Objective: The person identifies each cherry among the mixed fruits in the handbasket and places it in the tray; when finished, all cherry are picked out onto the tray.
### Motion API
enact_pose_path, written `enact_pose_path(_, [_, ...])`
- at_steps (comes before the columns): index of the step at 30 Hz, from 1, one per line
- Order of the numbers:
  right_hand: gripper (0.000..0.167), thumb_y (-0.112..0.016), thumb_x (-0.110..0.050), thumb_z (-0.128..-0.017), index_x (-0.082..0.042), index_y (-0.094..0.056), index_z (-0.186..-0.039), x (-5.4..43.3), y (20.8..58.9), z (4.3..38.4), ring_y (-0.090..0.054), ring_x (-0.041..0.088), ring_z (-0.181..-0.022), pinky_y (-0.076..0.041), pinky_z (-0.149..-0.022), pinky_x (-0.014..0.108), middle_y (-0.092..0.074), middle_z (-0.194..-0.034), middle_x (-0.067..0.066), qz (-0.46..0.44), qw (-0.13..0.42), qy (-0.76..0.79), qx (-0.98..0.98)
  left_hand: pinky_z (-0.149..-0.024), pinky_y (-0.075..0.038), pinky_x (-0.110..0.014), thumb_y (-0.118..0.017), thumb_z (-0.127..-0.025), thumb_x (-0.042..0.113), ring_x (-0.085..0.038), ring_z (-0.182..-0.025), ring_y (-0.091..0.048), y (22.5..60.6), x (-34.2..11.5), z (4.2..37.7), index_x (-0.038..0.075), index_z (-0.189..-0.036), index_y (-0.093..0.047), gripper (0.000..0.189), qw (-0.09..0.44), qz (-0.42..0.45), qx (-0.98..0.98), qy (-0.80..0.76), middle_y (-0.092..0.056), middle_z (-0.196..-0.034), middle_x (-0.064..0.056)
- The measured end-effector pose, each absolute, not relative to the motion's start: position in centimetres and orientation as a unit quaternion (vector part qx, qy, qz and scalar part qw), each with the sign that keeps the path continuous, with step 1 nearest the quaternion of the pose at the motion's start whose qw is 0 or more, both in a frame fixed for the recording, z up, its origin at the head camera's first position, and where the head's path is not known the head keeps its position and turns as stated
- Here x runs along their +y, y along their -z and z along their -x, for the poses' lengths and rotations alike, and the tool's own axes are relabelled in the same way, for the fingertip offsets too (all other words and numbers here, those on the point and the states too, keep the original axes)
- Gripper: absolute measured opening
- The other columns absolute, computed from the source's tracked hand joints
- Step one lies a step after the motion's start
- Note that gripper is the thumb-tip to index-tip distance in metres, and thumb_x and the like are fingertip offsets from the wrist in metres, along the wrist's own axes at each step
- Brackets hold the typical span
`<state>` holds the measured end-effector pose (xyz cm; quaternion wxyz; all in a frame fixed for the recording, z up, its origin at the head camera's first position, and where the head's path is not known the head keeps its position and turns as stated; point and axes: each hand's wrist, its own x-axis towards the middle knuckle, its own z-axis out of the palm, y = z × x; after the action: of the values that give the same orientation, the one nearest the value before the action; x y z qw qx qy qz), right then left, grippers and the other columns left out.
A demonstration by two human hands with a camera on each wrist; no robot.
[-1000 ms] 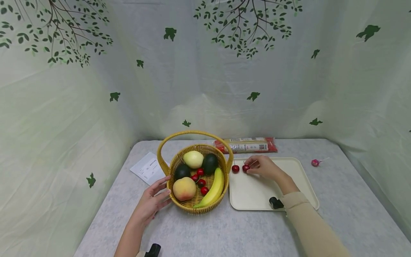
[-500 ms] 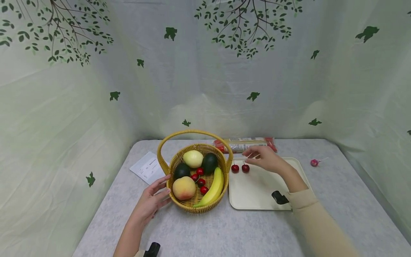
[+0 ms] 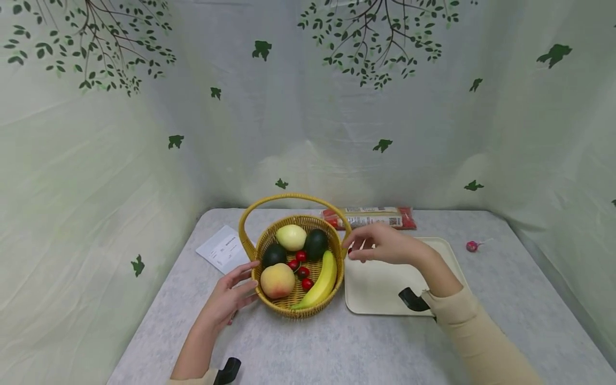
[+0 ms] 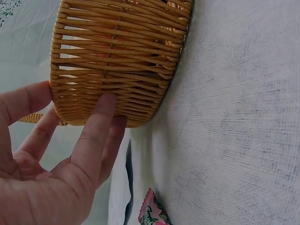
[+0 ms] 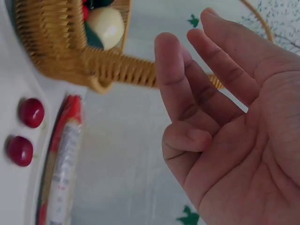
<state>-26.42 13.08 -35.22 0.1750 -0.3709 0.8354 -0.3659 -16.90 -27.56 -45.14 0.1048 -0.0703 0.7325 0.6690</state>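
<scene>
A yellow wicker basket (image 3: 298, 315) holds a peach (image 3: 277, 281), a banana (image 3: 323, 282), two dark green fruits (image 3: 316, 244), a pale yellow fruit (image 3: 291, 237) and several red cherries (image 3: 307, 284). My left hand (image 3: 230, 295) rests its fingertips against the basket's left side, fingers loosely spread. Above the cream tray (image 3: 380, 299), beside the basket's right handle end, my right hand (image 3: 385, 245) hovers with nothing in its fingers. The right wrist view shows two cherries (image 5: 32, 112) lying on the tray; in the head view this hand mostly covers them.
A red-ended package (image 3: 375, 217) lies behind the tray. To the right is a small pink item (image 3: 472, 246) with a thin stem or string. White paper (image 3: 223, 248) lies left of the basket. A colourful wrapper (image 4: 154, 211) sits near my left hand.
My right hand let go of a cherry on the tray, lifted, then moved left toward the basket's handle. My left hand has stayed against the basket.
</scene>
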Motion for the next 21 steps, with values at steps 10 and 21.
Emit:
enact_pose_path(10, [0.024,-0.072,-0.03,-0.105,-0.02,-0.074,-0.127,7.6,34.5,25.4,-0.07,0.011,-0.097,-0.06,-0.088,0.027,-0.076,-0.108,-0.007,0.425,0.205,0.315,0.824,-0.102,-0.063,-0.043,-0.062,-0.107,0.012,-0.024,-0.125,-0.061,45.0,-27.5,17.1,0.014,-0.157,-0.052,0.051,0.096,0.09,0.735,-0.665,-0.048,-0.153,-0.019])
enact_pose_path(21, [0.028,-0.075,-0.02,-0.103,-0.014,-0.073,-0.13,2.3,36.7,26.8,-0.076,0.024,-0.09,-0.06,-0.078,0.026,-0.078,-0.108,0.003,0.425,0.282,0.262,0.82,-0.104,-0.062,-0.047,-0.061,-0.108,0.012,-0.025,-0.128,-0.061,45.3,-27.4,17.0,0.017,-0.159,-0.051,0.052,0.096,0.081,0.736,-0.665,-0.046,-0.155,-0.021])
